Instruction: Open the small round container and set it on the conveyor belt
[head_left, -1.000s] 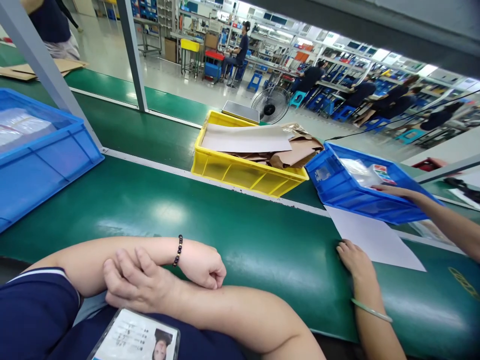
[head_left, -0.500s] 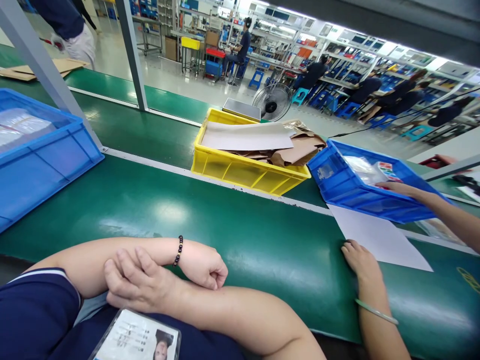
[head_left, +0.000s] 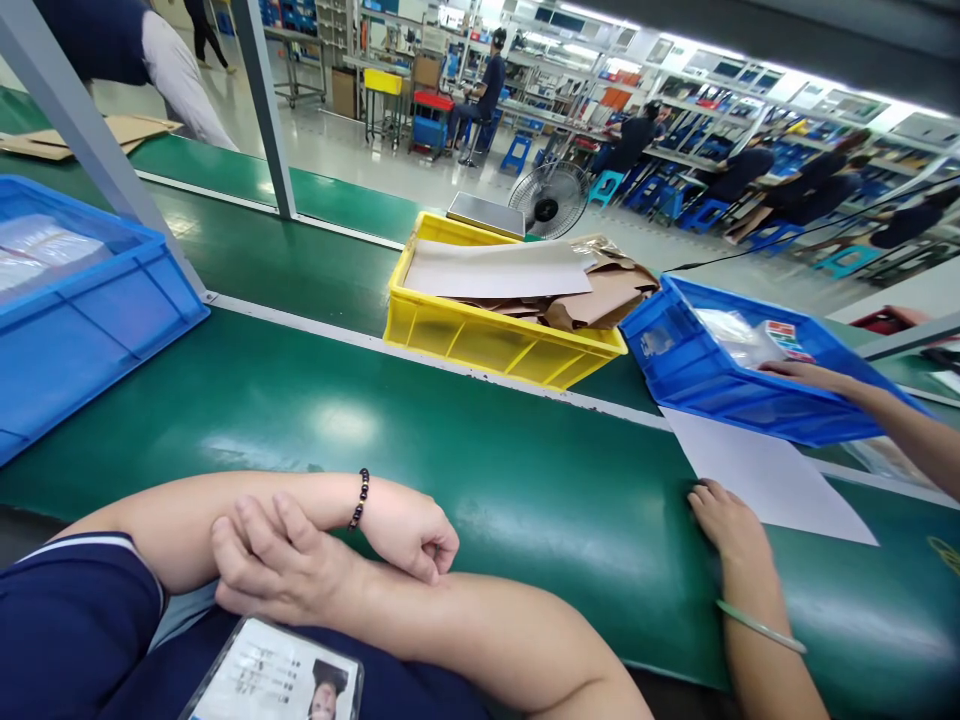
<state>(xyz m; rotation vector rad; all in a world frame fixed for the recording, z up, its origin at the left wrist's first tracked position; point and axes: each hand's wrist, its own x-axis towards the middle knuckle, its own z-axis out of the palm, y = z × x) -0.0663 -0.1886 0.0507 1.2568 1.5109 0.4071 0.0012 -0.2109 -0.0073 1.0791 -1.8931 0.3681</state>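
Observation:
My arms lie crossed at the near edge of the green conveyor belt point(head_left: 465, 450). My left hand point(head_left: 411, 536), with a dark bead bracelet on its wrist, is curled into a loose fist and rests on my right forearm. My right hand point(head_left: 276, 562) lies flat on my left forearm with its fingers apart, holding nothing. A badge card point(head_left: 274, 680) hangs on my dark blue shirt below my arms.
A co-worker's hand point(head_left: 724, 522) presses a white sheet point(head_left: 772, 470) on the belt, and their other hand point(head_left: 814, 376) reaches into a tilted blue bin point(head_left: 720, 385). A yellow bin point(head_left: 487, 345) holds paper and cardboard. Another blue bin point(head_left: 82, 320) stands at the left.
My hands have not moved. A person at the top left has walked on to the right, and the view has drifted slightly.

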